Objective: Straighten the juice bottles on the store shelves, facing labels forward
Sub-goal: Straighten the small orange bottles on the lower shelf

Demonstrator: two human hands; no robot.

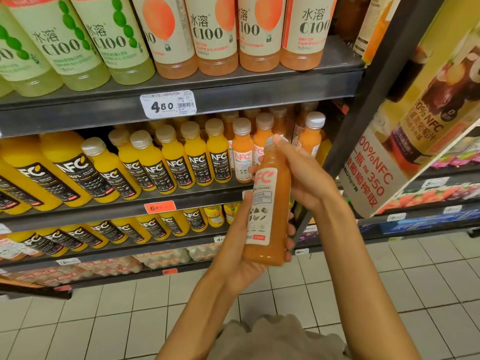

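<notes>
I see the orange juice bottle (268,203) off the shelf, upright, label toward me; my left hand (235,252) wraps fingers round its base, my right hand (304,175) pinches its cap end, in front of the NFC bottle row (166,162) on the middle shelf (109,206)

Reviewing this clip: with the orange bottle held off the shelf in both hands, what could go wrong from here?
1. The orange bottle is held over bare tile floor; the left hand cups its base and the right hand grips near the cap, so a slip would probably drop it.
2. Returning it among the tightly packed shelf bottles might knock neighbours askew.
</notes>
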